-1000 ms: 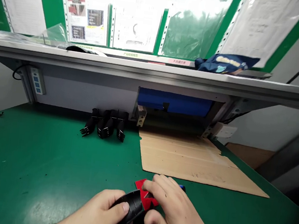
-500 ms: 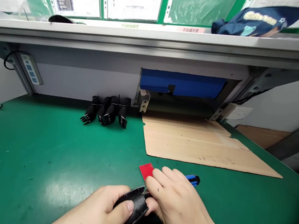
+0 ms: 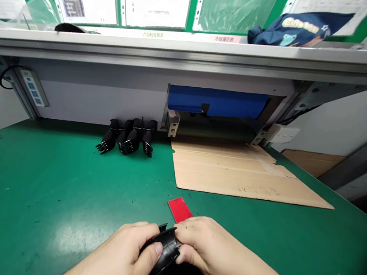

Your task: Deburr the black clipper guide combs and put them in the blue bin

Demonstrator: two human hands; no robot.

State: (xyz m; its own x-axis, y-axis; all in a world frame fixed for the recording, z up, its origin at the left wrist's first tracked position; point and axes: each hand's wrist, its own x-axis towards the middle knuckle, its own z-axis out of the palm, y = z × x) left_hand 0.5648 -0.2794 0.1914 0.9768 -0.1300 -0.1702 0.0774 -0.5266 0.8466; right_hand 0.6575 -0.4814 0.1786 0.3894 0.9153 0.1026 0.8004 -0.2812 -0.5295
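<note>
A curved black plastic shell (image 3: 167, 248) is gripped in my left hand (image 3: 132, 251), with the thumb pressed on its inner face. My right hand (image 3: 207, 249) is closed at the shell's right end, its fingertips pinched around something I cannot make out, since the fingers cover it. Just beyond that hand, a flat red piece (image 3: 179, 209) lies on the green table, its near corner hidden by the fingers.
Several black comb-like parts (image 3: 130, 137) stand at the back of the green table (image 3: 64, 185). A cardboard sheet (image 3: 225, 176) lies at the back right. A metal-edged shelf (image 3: 193, 58) spans above, with a power strip (image 3: 34, 88) below left.
The view has shifted slightly. My right hand has turned and lowered, and the blue-and-black tool end that stuck out behind it is out of sight. More of the red piece shows.
</note>
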